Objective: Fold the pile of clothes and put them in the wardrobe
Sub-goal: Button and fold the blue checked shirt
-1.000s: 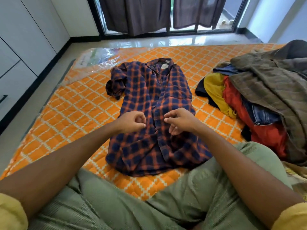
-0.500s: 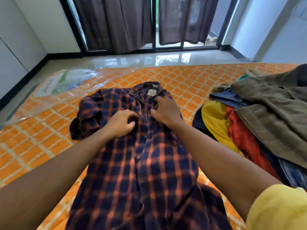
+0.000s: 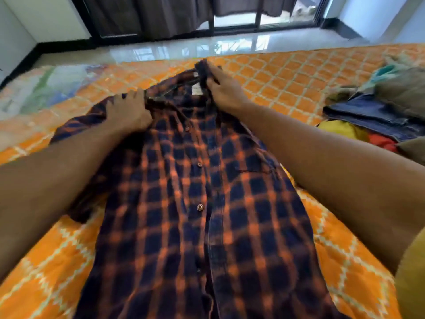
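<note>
Left hand [image 3: 128, 111] and right hand [image 3: 222, 89] pinch the collar [image 3: 170, 94] of the plaid shirt [image 3: 195, 203], flanking its unreadable label [image 3: 196, 89].

shirt [image 3: 197, 203]: navy-orange plaid | mattress [image 3: 287, 72]: orange, cream lattice | curtains [image 3: 147, 14]: dark brown

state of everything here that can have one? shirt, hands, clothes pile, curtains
navy and orange plaid button-up shirt, spread front up, buttoned, not yet folded
left hand, grips the shirt beside the collar
right hand, pinches the collar's raised end
heap of mixed clothes, unfolded
dark brown curtains, mostly drawn
</note>
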